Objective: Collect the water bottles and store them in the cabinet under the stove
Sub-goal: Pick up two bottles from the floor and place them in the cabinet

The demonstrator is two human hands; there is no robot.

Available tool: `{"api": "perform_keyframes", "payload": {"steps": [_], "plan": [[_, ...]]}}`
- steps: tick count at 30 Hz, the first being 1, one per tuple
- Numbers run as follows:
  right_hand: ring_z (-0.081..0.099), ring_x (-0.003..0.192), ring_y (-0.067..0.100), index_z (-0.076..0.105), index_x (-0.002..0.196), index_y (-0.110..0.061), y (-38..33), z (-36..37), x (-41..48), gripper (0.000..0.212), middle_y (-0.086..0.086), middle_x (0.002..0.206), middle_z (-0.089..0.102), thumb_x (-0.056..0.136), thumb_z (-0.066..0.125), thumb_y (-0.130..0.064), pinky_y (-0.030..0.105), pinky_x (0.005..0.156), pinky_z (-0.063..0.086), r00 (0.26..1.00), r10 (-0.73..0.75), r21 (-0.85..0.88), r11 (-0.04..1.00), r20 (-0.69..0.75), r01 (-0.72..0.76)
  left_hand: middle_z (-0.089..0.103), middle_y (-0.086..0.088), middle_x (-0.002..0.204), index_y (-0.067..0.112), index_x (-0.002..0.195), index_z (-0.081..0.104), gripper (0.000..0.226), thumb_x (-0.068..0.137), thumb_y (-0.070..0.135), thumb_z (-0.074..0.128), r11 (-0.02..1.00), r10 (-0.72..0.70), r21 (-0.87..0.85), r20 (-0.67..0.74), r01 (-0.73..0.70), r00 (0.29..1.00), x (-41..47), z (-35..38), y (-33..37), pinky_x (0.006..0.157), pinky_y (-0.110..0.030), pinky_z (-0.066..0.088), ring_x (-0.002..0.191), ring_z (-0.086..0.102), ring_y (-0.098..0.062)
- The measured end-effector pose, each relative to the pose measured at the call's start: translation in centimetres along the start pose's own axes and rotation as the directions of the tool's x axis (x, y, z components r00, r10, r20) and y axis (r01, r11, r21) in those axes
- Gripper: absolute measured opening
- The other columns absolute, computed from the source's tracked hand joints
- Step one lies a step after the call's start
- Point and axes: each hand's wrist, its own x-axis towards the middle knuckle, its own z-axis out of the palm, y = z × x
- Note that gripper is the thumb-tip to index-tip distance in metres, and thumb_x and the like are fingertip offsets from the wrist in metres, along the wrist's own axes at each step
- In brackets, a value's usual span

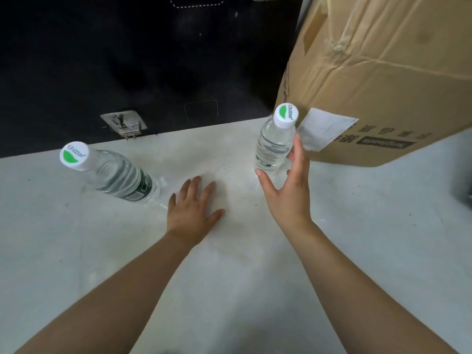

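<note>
Two clear water bottles with white and green caps stand on a pale floor. The left bottle (112, 175) is at the left, the right bottle (274, 141) stands close to a cardboard box. My left hand (194, 205) lies between them, palm down and fingers spread, a short way right of the left bottle's base. My right hand (288, 185) is open with fingers apart, thumb and fingertips just short of the right bottle's lower half, holding nothing.
A large cardboard box (383, 77) with a white label fills the upper right, right behind the right bottle. A dark mat or recess (127, 60) with a metal plate (124, 122) borders the pale floor at the far edge.
</note>
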Motion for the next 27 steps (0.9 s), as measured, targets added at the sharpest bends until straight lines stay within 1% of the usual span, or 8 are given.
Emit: {"api": "perform_keyframes", "payload": {"steps": [5,10,13,16,18,21,22,27], "plan": [[0.035,0.134,0.029,0.010,0.139,-0.032,0.9,2.1,1.2,0.088,0.010,0.148,0.028,0.078,0.073,-0.022,0.045,0.106,0.039,0.995,-0.037,0.048,0.998,-0.092,0.041,0.016,-0.005,0.156,0.037,0.146,0.020,0.073,0.081,0.072,0.018,0.999,0.022,0.029,-0.036,-0.021,0.999,0.6,1.4,-0.6,0.112,-0.050,0.017,0.144,0.013,-0.026],[0.037,0.130,0.027,0.018,0.138,-0.027,1.3,3.1,2.9,0.080,0.009,0.137,0.035,0.079,0.072,-0.017,0.021,0.107,0.032,0.972,-0.118,0.055,0.990,-0.201,0.131,0.024,-0.007,0.154,0.036,0.144,0.026,0.076,0.079,0.072,0.014,0.999,0.030,0.042,-0.045,-0.028,0.999,0.8,1.8,-0.6,0.110,-0.053,0.021,0.142,0.019,-0.029],[0.041,0.122,0.022,0.021,0.137,-0.025,1.0,3.0,3.6,0.074,-0.006,0.126,0.031,0.081,0.069,-0.014,0.028,0.104,0.037,0.966,-0.164,0.048,0.983,-0.198,0.177,0.033,-0.010,0.150,0.034,0.141,0.034,0.071,0.081,0.070,0.021,0.999,0.024,0.024,-0.053,-0.023,0.998,0.8,1.7,-0.8,0.106,-0.055,0.028,0.138,0.029,-0.031],[0.039,0.121,0.018,0.017,0.139,-0.030,0.6,2.5,3.2,0.077,-0.019,0.119,0.024,0.082,0.067,-0.016,0.034,0.103,0.040,0.984,-0.136,0.048,0.989,-0.114,0.142,0.038,-0.010,0.147,0.034,0.139,0.037,0.068,0.082,0.069,0.026,0.999,0.033,0.033,-0.070,-0.031,0.997,0.9,2.0,-1.0,0.103,-0.056,0.031,0.135,0.034,-0.032],[0.037,0.126,0.017,0.014,0.142,-0.033,0.6,1.6,2.1,0.081,-0.011,0.125,0.026,0.082,0.067,-0.019,0.033,0.104,0.040,0.996,-0.092,0.045,0.995,-0.019,0.093,0.034,-0.009,0.149,0.035,0.141,0.034,0.069,0.082,0.069,0.024,0.999,0.039,0.024,-0.080,-0.037,0.996,0.8,2.1,-1.0,0.105,-0.055,0.028,0.138,0.030,-0.031],[0.044,0.111,0.013,0.013,0.144,-0.039,0.7,-0.1,0.2,0.086,-0.007,0.116,0.029,0.081,0.068,-0.022,0.004,0.085,0.037,0.990,-0.014,-0.030,0.999,0.144,0.019,0.028,-0.008,0.153,0.035,0.143,0.031,0.072,0.080,0.070,0.020,0.999,0.038,-0.007,-0.084,-0.038,0.996,0.8,2.1,-0.9,0.109,-0.054,0.021,0.141,0.023,-0.029],[0.045,0.104,0.012,0.011,0.145,-0.040,0.7,-0.5,-0.3,0.087,-0.006,0.111,0.029,0.081,0.068,-0.023,0.003,0.077,0.036,0.982,0.018,-0.077,0.997,0.189,-0.003,0.027,-0.008,0.153,0.036,0.143,0.031,0.073,0.080,0.070,0.019,0.999,0.037,-0.017,-0.087,-0.038,0.996,0.7,2.1,-0.9,0.109,-0.054,0.020,0.141,0.022,-0.029],[0.045,0.096,0.018,0.012,0.147,-0.034,1.3,0.0,-1.8,0.087,-0.002,0.104,0.026,0.080,0.067,-0.026,0.023,0.084,0.041,0.963,0.132,-0.208,0.975,0.237,-0.082,0.014,-0.005,0.157,0.038,0.146,0.018,0.078,0.076,0.071,0.007,0.999,0.041,0.006,-0.060,-0.040,0.997,0.7,1.9,-1.1,0.113,-0.051,0.013,0.144,0.011,-0.026]]}}
